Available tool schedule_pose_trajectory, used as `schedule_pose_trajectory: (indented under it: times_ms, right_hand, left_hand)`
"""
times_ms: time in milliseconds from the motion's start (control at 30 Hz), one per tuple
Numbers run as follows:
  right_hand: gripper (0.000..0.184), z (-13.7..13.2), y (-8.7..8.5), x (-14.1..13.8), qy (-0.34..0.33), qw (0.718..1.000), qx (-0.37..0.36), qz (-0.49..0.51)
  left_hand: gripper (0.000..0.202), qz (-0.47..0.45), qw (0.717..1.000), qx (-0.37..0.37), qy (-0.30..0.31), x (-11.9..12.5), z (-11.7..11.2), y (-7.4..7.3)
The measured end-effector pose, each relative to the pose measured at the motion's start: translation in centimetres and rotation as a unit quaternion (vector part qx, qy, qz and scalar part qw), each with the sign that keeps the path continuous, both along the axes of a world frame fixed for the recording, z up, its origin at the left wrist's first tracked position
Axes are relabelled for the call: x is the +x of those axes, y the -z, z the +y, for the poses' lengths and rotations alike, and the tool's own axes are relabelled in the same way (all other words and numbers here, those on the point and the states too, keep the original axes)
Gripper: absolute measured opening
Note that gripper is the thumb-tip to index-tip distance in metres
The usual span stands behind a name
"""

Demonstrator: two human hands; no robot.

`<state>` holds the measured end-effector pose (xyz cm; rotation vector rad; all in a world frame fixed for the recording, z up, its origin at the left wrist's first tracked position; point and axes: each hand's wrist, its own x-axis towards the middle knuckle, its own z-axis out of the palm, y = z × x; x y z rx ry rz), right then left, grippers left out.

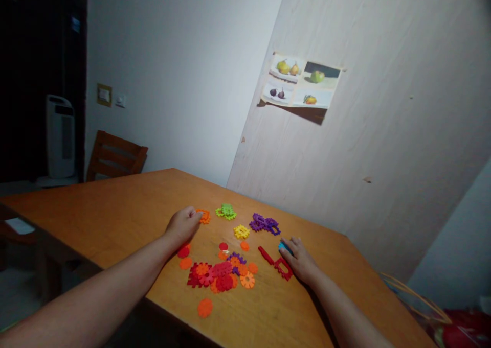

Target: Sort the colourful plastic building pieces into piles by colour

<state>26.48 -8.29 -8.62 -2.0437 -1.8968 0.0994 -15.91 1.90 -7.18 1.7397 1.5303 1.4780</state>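
My left hand is closed, its fingertips at an orange plastic gear piece on the table's left side. My right hand curls its fingers over a blue plastic gear piece, which they partly hide. Beside that hand lie a red gear frame and a narrow red piece. Sorted by colour farther back are green gear pieces, yellow gear pieces and purple gear pieces. Nearer me spreads a mixed heap of red and orange pieces, with some purple among them.
The wooden table meets the wall along its far side. A single orange disc lies close to the front edge. Beyond the table's left end stand a wooden chair and a white upright appliance. A fruit poster hangs on the panel.
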Motion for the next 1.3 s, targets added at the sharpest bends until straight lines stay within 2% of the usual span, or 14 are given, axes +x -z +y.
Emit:
schedule_pose_trajectory:
  times_ms: [167,400,567,700,800,900,1033,1133,1200,1300]
  right_hand:
    - [0.061,2.4,0.5,1.4,0.013,0.999,-0.026,-0.026]
    - [0.058,5.4,1.2,4.3,0.026,0.998,0.007,-0.061]
    - [0.055,7.0,0.9,5.0,0.019,0.998,0.02,-0.056]
    - [0.055,7.2,0.7,5.0,0.051,0.995,0.058,-0.06]
    - [0.057,6.7,-0.1,4.4,0.068,0.991,0.097,-0.065]
    - [0.051,5.6,-1.5,3.1,0.049,0.993,0.1,-0.026]
    - [0.046,2.5,-3.3,0.6,-0.056,0.995,0.022,0.079]
    - [0.055,-0.8,-4.1,-1.2,-0.122,0.979,-0.073,0.143]
    - [0.059,-2.6,-4.6,-2.1,-0.14,0.977,-0.1,0.127]
    - [0.046,-3.7,-5.0,-2.6,-0.147,0.983,-0.091,0.053]
  left_hand:
    - [0.035,-0.029,0.999,-0.013,0.023,-0.1,0.3,0.4]
    - [0.036,-0.039,0.998,-0.028,0.028,0.1,-0.2,0.2]
    - [0.034,-0.051,0.997,-0.04,0.029,0.3,-0.7,0.0]
    - [0.034,-0.042,0.998,-0.039,0.03,0.3,-0.7,0.1]
    - [0.034,-0.035,0.998,-0.042,0.031,0.2,-0.5,0.2]
    - [0.034,-0.022,0.999,-0.035,0.022,0.2,-0.5,0.1]
    - [0.034,-0.013,0.999,-0.027,0.021,0.3,-0.7,-0.3]
    - [0.035,-0.01,0.999,-0.032,0.022,0.3,-0.8,-0.4]
    - [0.035,-0.006,0.999,-0.034,0.019,0.3,-0.7,-0.4]
    - [0.035,0.002,0.999,-0.03,0.017,0.2,-0.5,-0.2]
